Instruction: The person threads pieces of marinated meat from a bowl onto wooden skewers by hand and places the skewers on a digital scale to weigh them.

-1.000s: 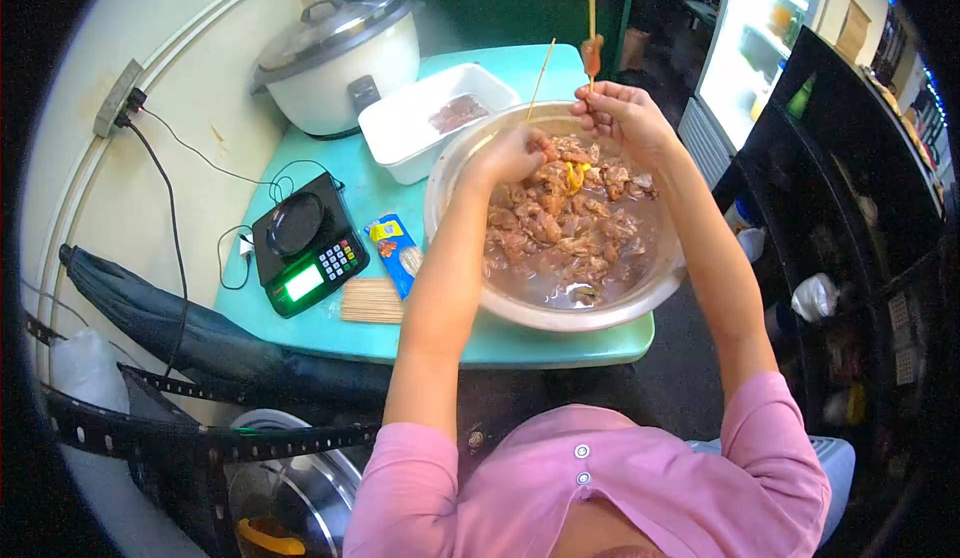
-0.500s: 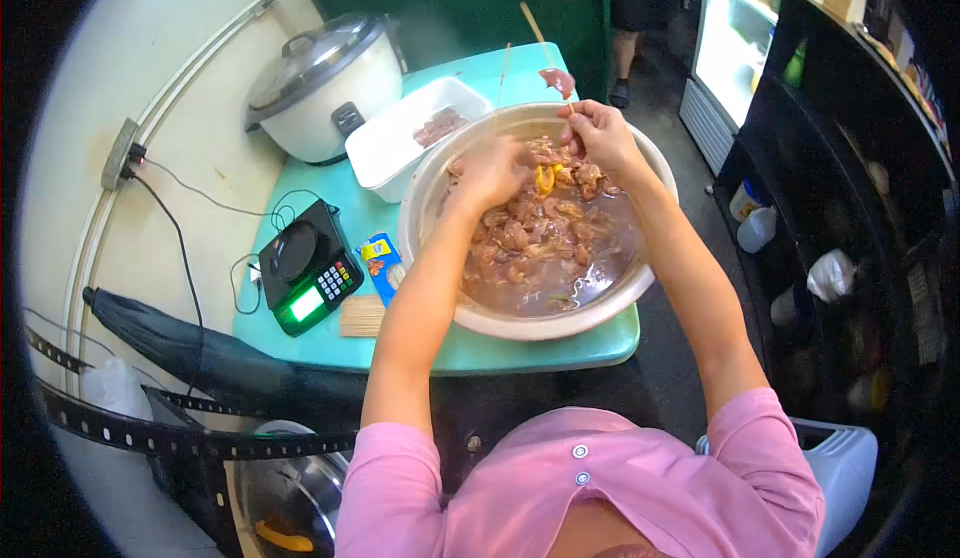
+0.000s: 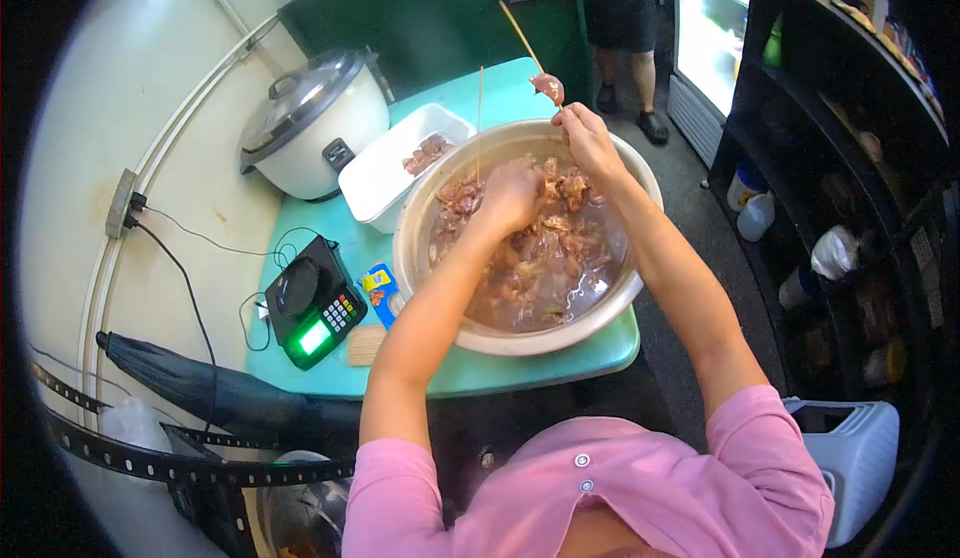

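Observation:
A wide pale basin (image 3: 402, 258) holds cut raw meat (image 3: 560, 248) in murky liquid. My right hand (image 3: 588, 138) is closed on a thin wooden skewer (image 3: 520, 34) above the basin's far right side. A dark reddish piece of meat (image 3: 549, 88) is threaded on that skewer, just above my fingers. My left hand (image 3: 511, 196) reaches down into the meat near the middle, its fingertips hidden. Left of it, a second skewer (image 3: 480, 118) stands upright in the basin.
On the turquoise table (image 3: 590, 353) are a white tub (image 3: 385, 173) with some meat, a rice cooker (image 3: 310, 133), a lit scale (image 3: 312, 303), a blue packet (image 3: 379, 293) and bundled skewers (image 3: 366, 345). Dark shelves (image 3: 800, 178) stand right. A person (image 3: 625, 33) stands beyond.
My left hand has moved right and deeper into the meat. My right hand still holds the skewer upright. The view has shifted, and more of the person beyond the table shows.

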{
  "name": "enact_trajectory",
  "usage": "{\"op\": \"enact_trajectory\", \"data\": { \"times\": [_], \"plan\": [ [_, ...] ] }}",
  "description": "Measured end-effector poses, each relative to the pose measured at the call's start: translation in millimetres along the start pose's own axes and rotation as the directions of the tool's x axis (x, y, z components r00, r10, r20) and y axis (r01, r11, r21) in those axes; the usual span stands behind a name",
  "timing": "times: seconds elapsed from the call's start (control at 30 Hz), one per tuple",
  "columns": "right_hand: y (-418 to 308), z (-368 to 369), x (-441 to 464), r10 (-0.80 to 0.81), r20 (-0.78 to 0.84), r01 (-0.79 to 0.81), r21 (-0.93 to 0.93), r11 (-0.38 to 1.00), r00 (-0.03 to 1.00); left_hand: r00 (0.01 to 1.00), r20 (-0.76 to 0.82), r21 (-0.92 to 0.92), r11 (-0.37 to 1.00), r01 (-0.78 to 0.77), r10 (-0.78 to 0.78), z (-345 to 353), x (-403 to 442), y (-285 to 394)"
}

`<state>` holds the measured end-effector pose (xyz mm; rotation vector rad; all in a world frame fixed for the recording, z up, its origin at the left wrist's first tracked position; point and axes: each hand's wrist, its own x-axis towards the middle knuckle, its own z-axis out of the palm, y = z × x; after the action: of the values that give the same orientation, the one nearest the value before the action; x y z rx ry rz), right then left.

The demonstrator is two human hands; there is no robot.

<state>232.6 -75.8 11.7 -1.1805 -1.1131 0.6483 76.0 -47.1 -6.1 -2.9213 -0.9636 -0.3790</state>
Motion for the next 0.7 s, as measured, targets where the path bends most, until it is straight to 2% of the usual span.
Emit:
{"op": "enact_trajectory", "data": {
  "times": [0.03,0.1,0.17,0.23,0.3,0.33,0.37,0.4,0.43,0.47,0.5,0.57,0.6,0.67,0.7],
  "plan": [
    [0,-1,0,-0.008,-0.007,0.008,-0.003,1.0,1.0,1.0,-0.007,0.002,1.0,-0.008,0.008,3,7,-3],
    [3,-2,1,-0.105,-0.029,0.103,-0.063,0.993,0.994,1.0,-0.022,0.116,0.993,-0.005,0.007,10,19,-3],
    [9,-2,4,-0.115,-0.015,0.114,-0.055,0.992,0.993,1.0,0.018,0.17,0.985,0.017,-0.02,19,27,4],
    [8,-2,2,-0.094,-0.003,0.092,-0.131,0.987,0.996,0.997,0.055,0.227,0.973,0.039,-0.053,22,28,7],
    [7,-2,5,-0.087,-0.004,0.086,-0.134,0.987,0.996,0.999,0.0,0.027,0.998,0.048,-0.048,24,27,0],
    [6,-3,4,-0.095,-0.007,0.093,-0.142,0.986,0.995,0.995,0.006,-0.073,0.992,0.102,-0.102,28,32,-8],
    [7,-2,2,-0.099,-0.008,0.096,-0.145,0.985,0.995,0.994,0.008,-0.078,0.991,0.105,-0.104,31,33,-18],
    [11,-3,5,-0.085,-0.006,0.084,-0.133,0.988,0.996,0.987,0.081,-0.325,0.933,0.157,-0.137,22,29,-24],
    [13,-3,6,-0.08,-0.001,0.079,-0.131,0.988,0.997,0.975,0.161,-0.544,0.811,0.217,-0.153,18,26,-34],
    [15,-4,7,-0.025,0.044,0.027,-0.055,0.998,0.999,0.977,0.192,-0.633,0.749,0.197,-0.094,31,29,-52],
    [15,-3,7,0.026,0.093,-0.028,0.018,0.999,0.995,0.976,0.196,-0.631,0.748,0.203,-0.1,28,27,-57],
    [16,1,5,-0.021,0.085,0.017,0.049,0.999,0.996,0.971,0.2,-0.823,0.514,0.241,-0.134,26,23,-63],
    [12,0,3,-0.023,0.087,0.024,-0.014,1.0,0.996,0.931,0.323,-0.861,0.355,0.364,-0.173,3,17,-50],
    [8,-1,2,-0.021,0.09,0.028,-0.087,0.996,0.996,0.929,0.326,-0.867,0.337,0.368,-0.176,-16,12,-43],
    [8,-1,2,-0.069,0.064,0.078,-0.154,0.985,0.996,0.927,0.328,-0.872,0.321,0.371,-0.18,-17,11,-43]
  ]
}}
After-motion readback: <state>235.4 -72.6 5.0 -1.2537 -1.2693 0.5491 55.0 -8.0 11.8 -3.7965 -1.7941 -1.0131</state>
